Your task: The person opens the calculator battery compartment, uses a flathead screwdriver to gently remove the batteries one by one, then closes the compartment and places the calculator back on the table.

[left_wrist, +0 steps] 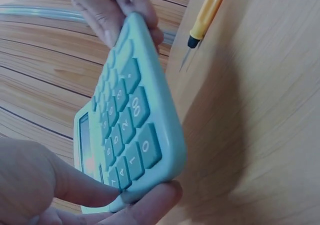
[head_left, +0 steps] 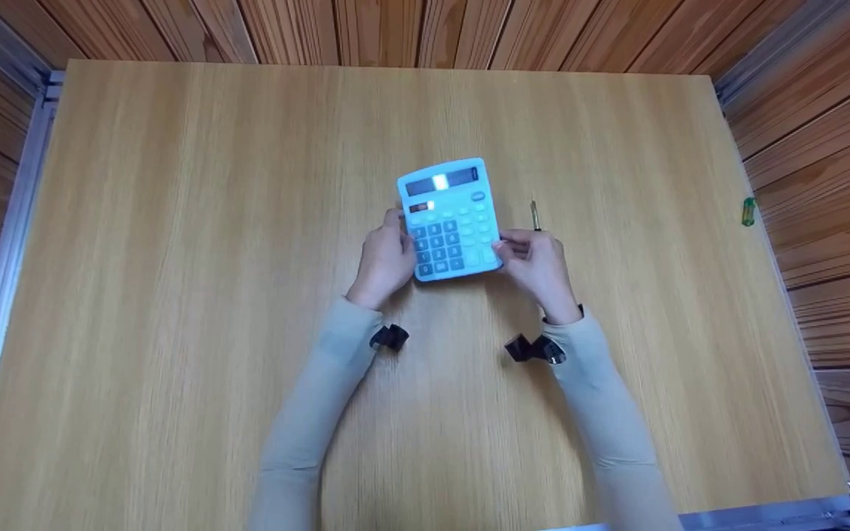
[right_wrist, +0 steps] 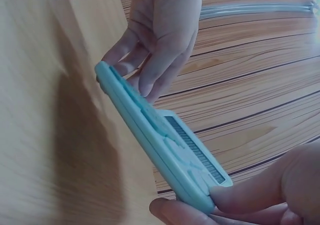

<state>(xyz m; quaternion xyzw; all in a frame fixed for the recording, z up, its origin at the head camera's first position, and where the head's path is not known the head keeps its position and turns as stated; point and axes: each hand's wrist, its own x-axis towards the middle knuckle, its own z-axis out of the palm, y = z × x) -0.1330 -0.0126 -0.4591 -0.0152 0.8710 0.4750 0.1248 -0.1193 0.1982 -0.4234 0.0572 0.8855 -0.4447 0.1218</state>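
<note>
A light blue calculator (head_left: 454, 221) is held up above the table, its keys and display facing the head camera. My left hand (head_left: 386, 254) grips its left edge, the thumb on the front face and fingers behind. On the opposite side my right hand (head_left: 539, 267) pinches the lower right edge between thumb and fingers. In the left wrist view the number keys of the calculator (left_wrist: 131, 110) show up close, and its thin side edge (right_wrist: 145, 140) shows in the right wrist view. Beside the right hand lies a screwdriver (left_wrist: 206, 15) with a yellow handle and black collar.
The wooden table (head_left: 196, 295) spreads around both hands. A small green object (head_left: 748, 212) lies at its right edge. Wood-plank walls (head_left: 410, 33) and metal rails (head_left: 8, 287) border it. Small black cameras (head_left: 389, 337) sit on both wrists.
</note>
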